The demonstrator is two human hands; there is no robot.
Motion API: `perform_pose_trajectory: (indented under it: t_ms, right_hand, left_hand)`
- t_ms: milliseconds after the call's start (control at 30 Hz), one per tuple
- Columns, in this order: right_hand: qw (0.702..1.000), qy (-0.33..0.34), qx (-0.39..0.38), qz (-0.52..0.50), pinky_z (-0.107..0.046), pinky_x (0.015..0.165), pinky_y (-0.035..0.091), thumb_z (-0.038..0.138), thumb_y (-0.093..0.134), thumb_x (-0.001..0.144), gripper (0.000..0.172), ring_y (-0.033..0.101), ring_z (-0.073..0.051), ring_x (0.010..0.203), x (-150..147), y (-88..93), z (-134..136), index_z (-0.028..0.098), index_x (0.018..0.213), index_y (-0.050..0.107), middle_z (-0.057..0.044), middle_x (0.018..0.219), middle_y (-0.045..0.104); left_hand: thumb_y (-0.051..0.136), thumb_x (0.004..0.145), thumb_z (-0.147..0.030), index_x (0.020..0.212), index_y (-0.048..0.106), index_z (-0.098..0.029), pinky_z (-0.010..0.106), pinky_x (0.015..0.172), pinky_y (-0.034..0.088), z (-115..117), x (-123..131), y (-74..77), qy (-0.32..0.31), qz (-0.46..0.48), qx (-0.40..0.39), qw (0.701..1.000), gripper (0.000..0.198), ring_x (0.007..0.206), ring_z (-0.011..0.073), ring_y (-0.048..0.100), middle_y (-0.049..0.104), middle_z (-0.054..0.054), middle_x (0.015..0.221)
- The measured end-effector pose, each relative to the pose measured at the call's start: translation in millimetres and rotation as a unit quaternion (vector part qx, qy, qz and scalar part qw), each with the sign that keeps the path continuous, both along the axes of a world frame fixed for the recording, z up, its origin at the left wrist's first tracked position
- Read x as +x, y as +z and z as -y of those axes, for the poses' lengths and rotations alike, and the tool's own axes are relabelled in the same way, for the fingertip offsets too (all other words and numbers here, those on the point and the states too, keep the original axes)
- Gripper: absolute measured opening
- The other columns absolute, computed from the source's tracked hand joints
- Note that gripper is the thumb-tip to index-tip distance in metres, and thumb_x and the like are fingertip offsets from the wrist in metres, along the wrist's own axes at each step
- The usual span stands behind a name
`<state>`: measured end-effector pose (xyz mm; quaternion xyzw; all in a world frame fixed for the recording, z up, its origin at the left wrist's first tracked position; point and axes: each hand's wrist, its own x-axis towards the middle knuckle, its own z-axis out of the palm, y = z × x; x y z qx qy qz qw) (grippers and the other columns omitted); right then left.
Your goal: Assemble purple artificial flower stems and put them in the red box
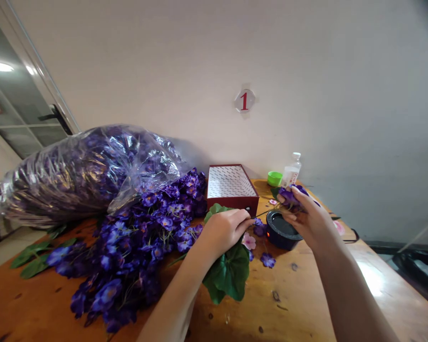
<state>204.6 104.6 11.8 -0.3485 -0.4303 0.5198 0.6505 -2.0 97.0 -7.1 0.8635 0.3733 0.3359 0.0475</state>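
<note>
My left hand [224,231] is closed around a thin dark stem [260,214] and green fabric leaves [230,273] that hang below it. My right hand [308,216] is closed on a purple artificial flower [288,195], held just above a small round black pot [281,230] with a red light on its side. The stem runs between the two hands. A loose pink flower [248,241] and a few small purple blooms [268,260] lie on the wooden table [299,304] beneath the hands.
A big heap of purple artificial flowers [142,237] spills from a clear plastic bag [82,171] at the left. A red box with a white lining [231,186], a green cap [274,178] and a clear bottle [291,172] stand by the wall.
</note>
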Motion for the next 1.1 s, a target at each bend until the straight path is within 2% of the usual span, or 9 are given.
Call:
perform_pose_trajectory:
  t_ms: [267, 433, 833, 1000, 1100]
  right_hand:
    - [0.999, 0.005, -0.045, 0.005, -0.02, 0.037, 0.028, 0.044, 0.071, 0.072, 0.027, 0.043, -0.008, 0.045, -5.0, -1.9, 0.7, 0.022, 0.084, 0.06, -0.001, 0.071, 0.06]
    - [1.0, -0.021, -0.015, -0.009, -0.02, 0.037, 0.029, 0.043, 0.069, 0.073, 0.027, 0.042, -0.007, 0.046, -0.1, -0.8, 0.5, 0.023, 0.088, 0.06, 0.0, 0.073, 0.061]
    - [1.0, 0.018, -0.003, 0.006, -0.022, 0.036, 0.028, 0.043, 0.065, 0.077, 0.022, 0.04, -0.008, 0.045, 1.0, -3.9, -2.2, 0.024, 0.089, 0.06, -0.001, 0.073, 0.059]
    - [0.999, -0.002, -0.028, 0.025, -0.021, 0.038, 0.03, 0.044, 0.07, 0.073, 0.027, 0.042, -0.007, 0.047, -4.0, -3.5, 0.0, 0.022, 0.086, 0.059, -0.001, 0.074, 0.059]
    - [0.997, 0.026, 0.0, 0.073, -0.02, 0.04, 0.03, 0.038, 0.076, 0.069, 0.03, 0.044, -0.008, 0.051, -5.1, -4.9, 0.6, 0.023, 0.088, 0.058, 0.001, 0.075, 0.059]
  left_hand:
    - [0.046, 0.093, -0.034, 0.083, 0.059, -0.019, 0.022, 0.069, 0.045, 1.3, 0.0, 0.7, -0.001, -0.012, -0.01, 1.0, 0.022, 0.075, 0.0143, 0.062, 0.066, 0.002, 0.08]
    - [0.046, 0.093, -0.034, 0.083, 0.06, -0.019, 0.023, 0.072, 0.045, 1.1, -2.1, 1.9, -0.004, 0.003, -0.012, 1.0, 0.023, 0.077, 0.0149, 0.063, 0.067, 0.002, 0.081]
    - [0.047, 0.093, -0.032, 0.083, 0.06, -0.018, 0.023, 0.071, 0.045, 1.0, -1.8, 2.2, -0.015, 0.004, -0.009, 1.0, 0.021, 0.076, 0.015, 0.063, 0.066, 0.002, 0.081]
    - [0.046, 0.093, -0.032, 0.083, 0.058, -0.017, 0.023, 0.068, 0.045, 0.5, -1.8, 3.0, -0.015, -0.012, 0.006, 1.0, 0.022, 0.074, 0.0147, 0.063, 0.066, 0.003, 0.08]
    - [0.044, 0.094, -0.033, 0.083, 0.057, -0.018, 0.023, 0.066, 0.044, 0.7, -3.9, 4.0, -0.006, -0.029, 0.013, 0.999, 0.023, 0.074, 0.015, 0.063, 0.065, 0.002, 0.079]
